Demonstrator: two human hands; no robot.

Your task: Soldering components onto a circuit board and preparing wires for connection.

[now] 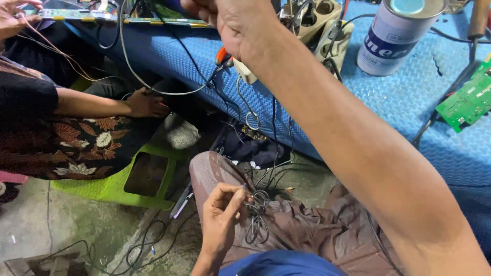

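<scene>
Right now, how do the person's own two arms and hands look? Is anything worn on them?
Both arms are bare: no sleeve, glove, watch or ring shows. The right forearm runs long across the picture up to the right hand, whose fingers are partly cut off by the top edge. The left hand shows with its wrist and a short piece of forearm only. Below it lies blue clothing.

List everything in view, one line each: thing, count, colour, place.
wire coil: one, dark, over the lap, pinched by the left hand
tin can: one, white and blue, top right on the mat
mat: one, blue, covering the bench
circuit board: one, green, right edge
power strip: one, beige, top centre
stool: one, green, lower left
co-worker's hand: one, left, by a grey cable
left hand: bottom centre, fingers closed on the coil
right hand: top centre, raised over the bench; grip hidden
</scene>
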